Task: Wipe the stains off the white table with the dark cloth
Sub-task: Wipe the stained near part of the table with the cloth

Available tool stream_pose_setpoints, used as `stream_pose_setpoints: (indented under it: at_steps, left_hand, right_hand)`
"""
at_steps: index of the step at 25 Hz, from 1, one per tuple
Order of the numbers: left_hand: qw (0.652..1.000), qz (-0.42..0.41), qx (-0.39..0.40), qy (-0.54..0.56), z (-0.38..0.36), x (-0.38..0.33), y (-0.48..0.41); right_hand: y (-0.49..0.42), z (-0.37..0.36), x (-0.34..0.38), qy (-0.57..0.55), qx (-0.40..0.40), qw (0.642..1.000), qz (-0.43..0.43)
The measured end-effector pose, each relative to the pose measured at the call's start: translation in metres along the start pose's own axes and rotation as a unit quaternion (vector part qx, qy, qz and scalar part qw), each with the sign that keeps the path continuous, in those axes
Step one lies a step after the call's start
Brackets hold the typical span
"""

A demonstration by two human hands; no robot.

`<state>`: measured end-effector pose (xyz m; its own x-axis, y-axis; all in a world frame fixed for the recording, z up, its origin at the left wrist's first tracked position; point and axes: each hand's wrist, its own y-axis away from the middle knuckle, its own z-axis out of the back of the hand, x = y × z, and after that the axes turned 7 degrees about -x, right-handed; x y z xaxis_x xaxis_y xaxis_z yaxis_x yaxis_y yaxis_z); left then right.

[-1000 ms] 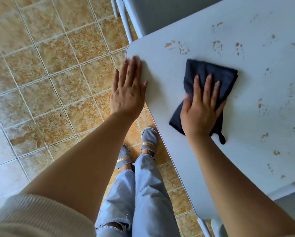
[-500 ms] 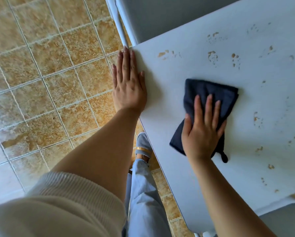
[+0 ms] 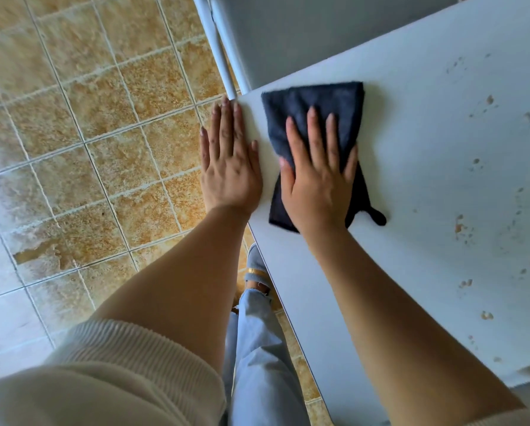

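Note:
The white table fills the right side of the view. A folded dark cloth lies flat near the table's far left corner. My right hand presses on the cloth, palm down, fingers spread. My left hand lies flat on the table's left edge, just left of the cloth, holding nothing. Brown stains dot the table to the right of the cloth. The cloth's loop tab sticks out at its near right corner.
A grey chair seat with a white metal frame stands past the table's far edge. Tan tiled floor lies to the left. My legs in light jeans and a grey shoe stand beside the table edge.
My right hand has slid the cloth away from me and left, up to the table's far left corner, covering the stains there. My left hand stays flat on the table edge.

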<state>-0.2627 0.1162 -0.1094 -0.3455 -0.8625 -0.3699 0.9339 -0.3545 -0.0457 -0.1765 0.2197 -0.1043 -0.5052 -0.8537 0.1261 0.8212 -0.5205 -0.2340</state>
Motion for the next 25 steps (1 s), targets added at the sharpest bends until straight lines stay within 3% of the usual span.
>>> stream_pose_setpoints:
  at_steps: [2, 4, 8, 10, 14, 20, 22, 25]
  left_hand:
    - [1.0, -0.003, 0.004, -0.001, 0.0, 0.0, 0.0]
    - [1.0, -0.003, 0.003, -0.001, 0.001, 0.0, 0.0]
    - [1.0, -0.001, 0.006, -0.005, 0.001, 0.0, -0.001]
    - [1.0, -0.002, 0.007, -0.008, 0.001, 0.001, -0.001]
    - [1.0, -0.003, 0.005, -0.006, 0.001, 0.002, 0.001]
    - [1.0, -0.005, -0.003, 0.005, 0.003, 0.001, 0.001]
    - [1.0, -0.006, -0.004, 0.002, 0.004, 0.0, 0.001]
    - [1.0, -0.016, -0.003, -0.004, 0.004, 0.001, 0.001]
  right_hand:
    - [0.032, 0.015, -0.02, 0.006, 0.027, 0.999, 0.022]
    - [0.041, 0.025, -0.047, 0.03, 0.029, 0.999, -0.009]
    - [-0.013, 0.011, -0.064, 0.05, 0.003, 0.98, -0.193]
    - [-0.048, -0.004, -0.044, 0.032, -0.006, 0.971, -0.236]
    - [-0.041, -0.014, 0.003, 0.004, -0.037, 0.992, -0.124]
    - [0.073, 0.026, -0.025, 0.01, 0.034, 0.998, -0.049]
    - [0.082, 0.032, -0.053, 0.035, 0.033, 0.997, -0.057]
    - [0.057, 0.024, -0.067, 0.067, -0.005, 0.984, -0.167]
